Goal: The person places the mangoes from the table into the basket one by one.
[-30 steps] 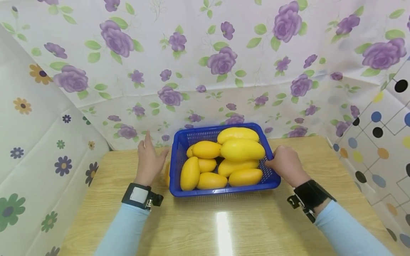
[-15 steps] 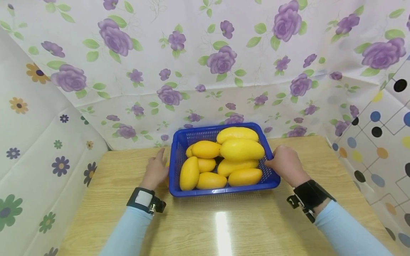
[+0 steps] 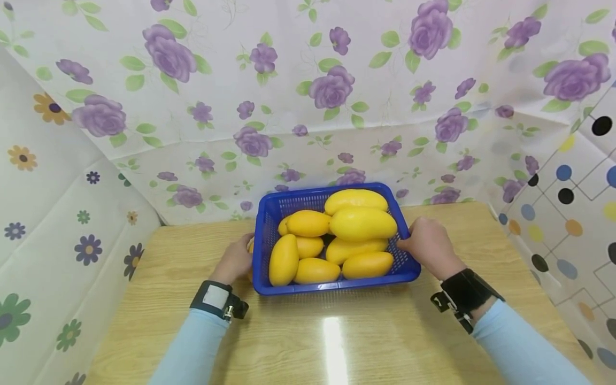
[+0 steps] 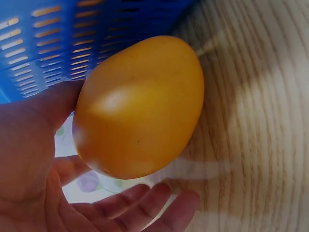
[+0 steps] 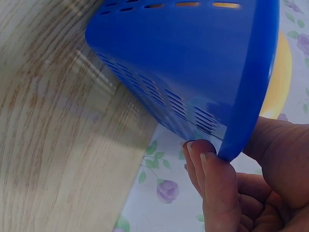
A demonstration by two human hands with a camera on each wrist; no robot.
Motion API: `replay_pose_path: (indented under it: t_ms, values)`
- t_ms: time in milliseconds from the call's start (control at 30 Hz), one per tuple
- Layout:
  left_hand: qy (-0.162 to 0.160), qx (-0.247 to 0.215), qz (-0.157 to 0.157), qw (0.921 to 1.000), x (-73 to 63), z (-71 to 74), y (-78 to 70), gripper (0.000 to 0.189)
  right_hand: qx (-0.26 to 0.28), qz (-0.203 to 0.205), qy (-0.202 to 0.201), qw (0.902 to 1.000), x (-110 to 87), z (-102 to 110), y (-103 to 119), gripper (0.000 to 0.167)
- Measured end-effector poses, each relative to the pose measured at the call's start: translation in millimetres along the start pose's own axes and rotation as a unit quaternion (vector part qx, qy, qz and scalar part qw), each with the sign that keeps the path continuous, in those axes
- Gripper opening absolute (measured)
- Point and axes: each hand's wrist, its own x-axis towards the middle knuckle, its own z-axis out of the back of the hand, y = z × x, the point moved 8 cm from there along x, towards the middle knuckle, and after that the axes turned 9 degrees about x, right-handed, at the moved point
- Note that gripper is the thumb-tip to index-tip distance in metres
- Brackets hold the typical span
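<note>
A blue perforated basket [image 3: 337,286] sits on the wooden table, piled with several yellow mangoes [image 3: 363,223]. Against its left side, on the table, lies one more mango [image 4: 145,106], mostly hidden in the head view. My left hand [image 3: 236,260] is around this mango, thumb on the basket side and fingers curved along the other side. In the left wrist view a small gap shows between some fingertips and the fruit. At the basket's right end, my right hand [image 3: 430,246] grips the rim, thumb inside and fingertips outside against the wall [image 5: 178,53].
Flower-print sheeting [image 3: 332,91] hangs close behind the basket. More printed sheets bound the left and right sides of the table [image 3: 289,342].
My left hand has moved right and down from beside the basket to the loose mango, its fingers drawing in around it. The right hand keeps its grip on the rim; the basket stays put.
</note>
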Motion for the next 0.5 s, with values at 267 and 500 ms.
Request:
replay_pose_path:
  t_ms: [267,500]
  values:
    - [0.024,-0.004,0.01,0.9997,0.1,-1.6,1.5,0.052,-0.002,0.004,-0.002,1.0,-0.1,2.0,3.4,0.043]
    - [0.033,-0.023,0.016,0.9991,-2.4,0.3,3.1,0.053,0.0,-0.001,0.0,1.0,-0.9,2.3,3.4,0.042]
